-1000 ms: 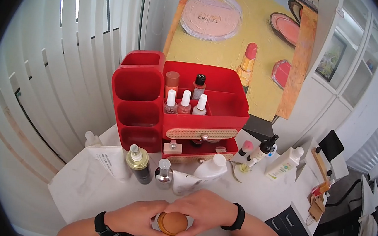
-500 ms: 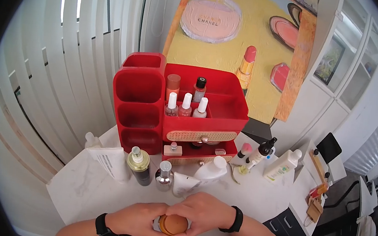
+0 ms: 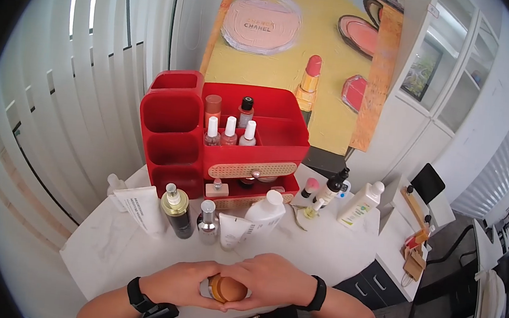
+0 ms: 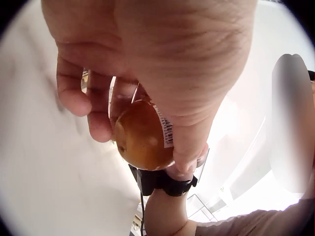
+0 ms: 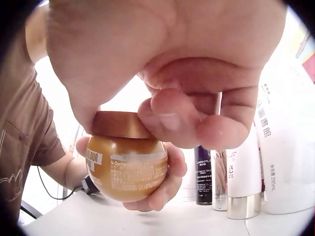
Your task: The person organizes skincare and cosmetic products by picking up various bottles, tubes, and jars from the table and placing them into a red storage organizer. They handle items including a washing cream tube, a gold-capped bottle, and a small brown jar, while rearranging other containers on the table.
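A round amber jar with a brown lid (image 5: 122, 125) is between the two hands near the table's front edge. In the right wrist view the right hand (image 5: 172, 64) pinches the lid between thumb and fingers, while the other hand's fingers (image 5: 170, 184) hold the jar body (image 5: 129, 169) from behind and below. From the left wrist view, the left hand (image 4: 157, 64) curls round the jar (image 4: 142, 137), which shows a barcode label. The head view shows the left hand (image 3: 178, 283) and right hand (image 3: 273, 281) meeting around the jar (image 3: 231, 289). The lid sits on the jar.
Beyond the hands on the white table (image 3: 104, 261) stand a white tube (image 3: 142, 209), a dark pump bottle (image 3: 177, 213), a silver-capped bottle (image 3: 207, 222) and other bottles. Behind them is a red organizer (image 3: 255, 155) with its lower drawer out. A white bottle (image 3: 360, 205) stands at right.
The organizer and bottles have shifted left in the head view as the view turned. Both hands still hold the jar, whose lid is now seen at a slightly different tilt.
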